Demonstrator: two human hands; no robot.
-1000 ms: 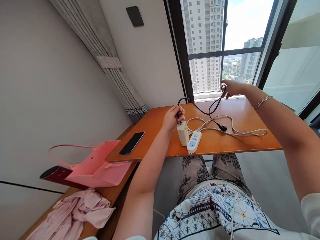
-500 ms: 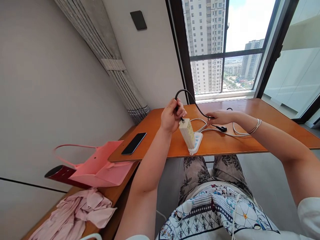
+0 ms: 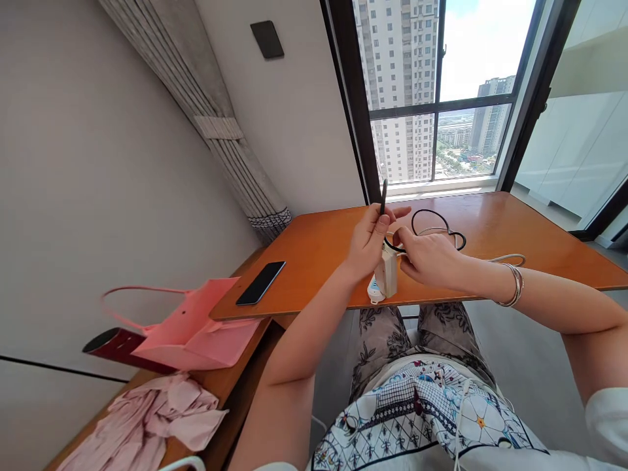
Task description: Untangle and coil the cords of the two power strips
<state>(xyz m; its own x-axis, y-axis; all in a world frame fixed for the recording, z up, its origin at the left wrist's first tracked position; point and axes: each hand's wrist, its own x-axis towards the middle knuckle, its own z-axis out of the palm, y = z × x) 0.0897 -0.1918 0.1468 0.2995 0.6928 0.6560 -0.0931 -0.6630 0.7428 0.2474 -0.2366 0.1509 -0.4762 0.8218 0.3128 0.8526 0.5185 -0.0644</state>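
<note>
My left hand [image 3: 369, 241] is closed around a black cable [image 3: 384, 195], a length of which sticks up above its thumb; some fingers point out to the right. Close beside it, my right hand [image 3: 430, 256] pinches the same cable, which curves between the hands and loops behind onto the table. Below the hands, a cream-coloured power adapter [image 3: 389, 278] stands upright at a white power strip [image 3: 375, 292] near the table's front edge. My hands hide the adapter's top and part of the strip.
A phone [image 3: 260, 283] lies on the wooden table [image 3: 324, 243] to the left. Lower left, a pink bag [image 3: 196, 327], a dark red cylinder [image 3: 122, 347] and a pink cloth [image 3: 157, 412] rest on a lower surface. A white cord [image 3: 513, 257] runs behind my right wrist.
My left hand has moved right, and my right hand has come down and left, bringing them together. The black cable's arch has become loops behind the right hand. The adapter appears turned.
</note>
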